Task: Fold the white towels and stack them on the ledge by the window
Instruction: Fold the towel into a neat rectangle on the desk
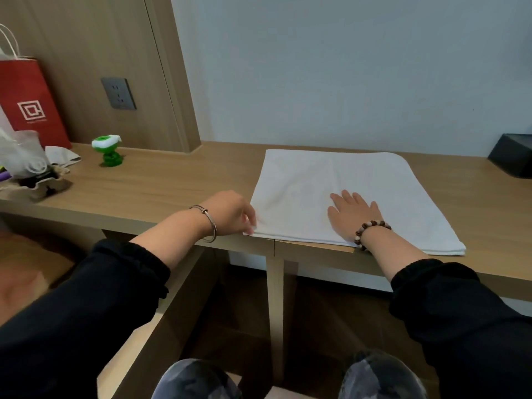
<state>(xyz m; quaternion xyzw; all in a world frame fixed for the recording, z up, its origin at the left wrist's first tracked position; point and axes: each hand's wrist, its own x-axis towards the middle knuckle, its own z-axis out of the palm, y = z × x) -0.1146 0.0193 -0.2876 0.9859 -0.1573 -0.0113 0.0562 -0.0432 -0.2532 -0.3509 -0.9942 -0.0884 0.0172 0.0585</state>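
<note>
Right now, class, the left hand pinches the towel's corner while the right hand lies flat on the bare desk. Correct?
No. The head view shows the right hand flat on the towel; the left hand does pinch its corner.

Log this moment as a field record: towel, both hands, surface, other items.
towel: white towel lying flat, near edge along the desk's front edge
left hand: left hand pinches the towel's near left corner
right hand: right hand flat, palm down on the towel, fingers straight
surface: wooden desk against a pale wall
other items: red paper bag and green object far left; black box far right; wall socket
stack: no folded stack in view
</note>
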